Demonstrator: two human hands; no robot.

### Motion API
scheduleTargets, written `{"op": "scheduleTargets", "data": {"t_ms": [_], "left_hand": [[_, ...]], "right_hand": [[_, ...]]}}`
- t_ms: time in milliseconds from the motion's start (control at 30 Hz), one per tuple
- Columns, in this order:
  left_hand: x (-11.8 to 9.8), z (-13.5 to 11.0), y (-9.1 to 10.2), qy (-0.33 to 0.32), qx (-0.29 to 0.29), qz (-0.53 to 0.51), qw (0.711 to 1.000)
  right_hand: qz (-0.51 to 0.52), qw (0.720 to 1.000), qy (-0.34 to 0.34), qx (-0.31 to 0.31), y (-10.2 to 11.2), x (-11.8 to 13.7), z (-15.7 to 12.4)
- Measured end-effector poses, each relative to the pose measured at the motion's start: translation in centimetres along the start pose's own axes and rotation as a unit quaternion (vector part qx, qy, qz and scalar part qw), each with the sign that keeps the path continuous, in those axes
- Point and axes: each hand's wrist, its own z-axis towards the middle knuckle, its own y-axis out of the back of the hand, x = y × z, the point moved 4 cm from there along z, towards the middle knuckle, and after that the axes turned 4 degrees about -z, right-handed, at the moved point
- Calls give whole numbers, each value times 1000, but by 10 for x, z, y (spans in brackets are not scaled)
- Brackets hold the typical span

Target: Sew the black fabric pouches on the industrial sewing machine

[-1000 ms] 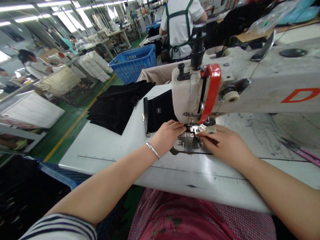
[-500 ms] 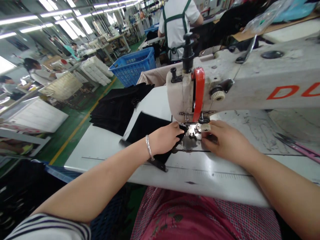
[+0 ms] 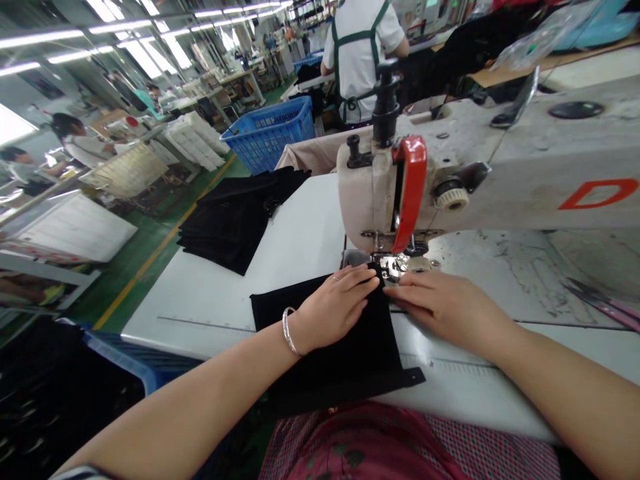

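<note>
A black fabric piece [image 3: 345,357] lies flat on the white sewing table [image 3: 210,300], its far corner under the presser foot of the grey sewing machine [image 3: 450,180]. My left hand [image 3: 335,307] rests flat on the fabric with fingers stretched toward the needle; a silver bangle is on the wrist. My right hand [image 3: 445,307] lies on the table at the fabric's right edge, fingers extended and pressing its corner by the metal needle plate [image 3: 395,267]. The fabric's near edge hangs over the table's front.
A stack of black fabric pieces [image 3: 235,213] sits at the table's far left. A blue basket [image 3: 270,133] stands behind. A person in a white shirt and green apron straps [image 3: 360,47] works beyond. Scissors [image 3: 600,300] lie at right. A blue-edged bin [image 3: 120,360] is lower left.
The black piece has been turned and pulled toward me, from behind the machine head to flat in front of the needle. Both hands moved nearer with it and flattened.
</note>
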Motion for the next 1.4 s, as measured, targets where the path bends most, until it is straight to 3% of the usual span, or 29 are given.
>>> {"op": "scheduleTargets", "data": {"t_ms": [133,233,400,500,633,767,867,967,1400], "left_hand": [[15,10,5,-22,0,2,1000],[15,13,11,-21,18,1,1000],[-32,-10,21,8,81,-47,996],[-63,-31,17,28,62,-74,995],[-76,-45,-3,51,17,-53,997],[-75,-49,-17,18,-24,-16,999],[-72,-48,-18,-4,-37,-5,999],[-66,-44,-16,-25,-49,0,998],[-12,-7,0,-103,-65,-23,992]], "right_hand": [[23,1000,0,15,0,3,1],[80,996,-10,29,7,6,4],[250,953,24,167,20,22,1],[265,939,63,210,23,30,-4],[262,938,73,213,26,33,-6],[267,941,53,199,28,32,-6],[221,968,14,119,26,26,-4],[156,985,24,62,20,24,-5],[122,992,21,37,10,15,0]]}}
